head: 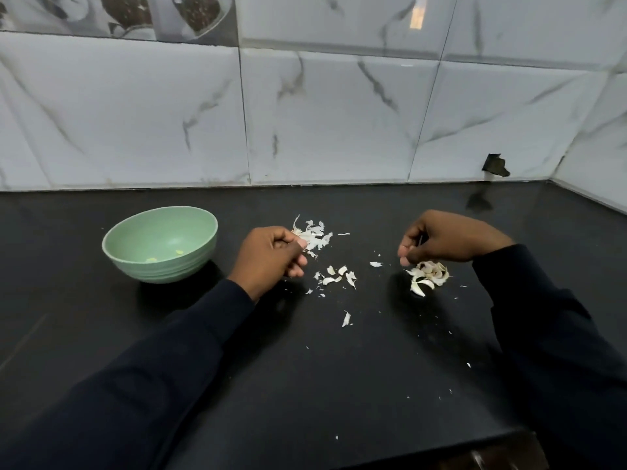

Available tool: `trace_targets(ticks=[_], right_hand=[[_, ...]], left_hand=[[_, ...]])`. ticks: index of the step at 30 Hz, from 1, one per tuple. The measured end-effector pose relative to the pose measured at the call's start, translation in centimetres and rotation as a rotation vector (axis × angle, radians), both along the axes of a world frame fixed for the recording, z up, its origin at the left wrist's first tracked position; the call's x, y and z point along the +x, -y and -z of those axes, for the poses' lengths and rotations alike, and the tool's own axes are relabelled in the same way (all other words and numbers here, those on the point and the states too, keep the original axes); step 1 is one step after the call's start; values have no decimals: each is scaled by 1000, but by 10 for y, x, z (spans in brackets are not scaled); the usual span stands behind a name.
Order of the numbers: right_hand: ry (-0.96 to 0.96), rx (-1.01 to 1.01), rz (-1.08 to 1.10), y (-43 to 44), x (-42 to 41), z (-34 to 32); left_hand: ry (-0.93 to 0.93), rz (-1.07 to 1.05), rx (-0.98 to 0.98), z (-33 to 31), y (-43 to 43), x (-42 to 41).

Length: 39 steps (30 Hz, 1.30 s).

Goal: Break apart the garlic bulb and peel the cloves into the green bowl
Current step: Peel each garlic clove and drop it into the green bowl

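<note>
The green bowl [159, 244] stands on the left of the black counter with two small peeled pieces of garlic [151, 260] inside. My left hand [271, 256] is just right of the bowl, fingers curled, its thumb tip pinching the edge of a pile of garlic skins [314, 236]. My right hand [448, 239] hovers with curled fingers just above the broken garlic bulb [429, 273], whose loose unpeeled cloves lie on the counter. I see no clove in the right hand.
Scraps of skin [339, 276] are scattered between my hands and toward the front edge of the black counter [305, 368]. A marble-tiled wall [322, 113] runs along the back and turns a corner at the right.
</note>
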State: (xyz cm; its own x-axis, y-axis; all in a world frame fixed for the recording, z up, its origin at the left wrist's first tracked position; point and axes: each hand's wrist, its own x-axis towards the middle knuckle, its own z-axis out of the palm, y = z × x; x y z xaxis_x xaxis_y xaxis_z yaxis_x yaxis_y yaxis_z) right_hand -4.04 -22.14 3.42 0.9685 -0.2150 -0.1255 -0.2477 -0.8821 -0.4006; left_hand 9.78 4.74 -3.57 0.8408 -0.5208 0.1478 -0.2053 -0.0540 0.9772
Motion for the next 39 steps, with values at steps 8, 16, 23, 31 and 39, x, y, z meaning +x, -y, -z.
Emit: trace_targets(ticks=[8, 16, 23, 31, 39], right_hand=[[-265, 74, 20, -4, -14, -3], [-295, -25, 44, -20, -4, 6], [131, 603, -49, -34, -2, 0], [343, 1152, 31, -85, 25, 29], [396, 1142, -11, -96, 28, 40]], left_hand=[[33, -9, -2, 2, 0, 5], [46, -5, -4, 2, 0, 5], [105, 82, -31, -6, 2, -8], [172, 196, -212, -11, 9, -28], [160, 66, -254, -10, 7, -17]])
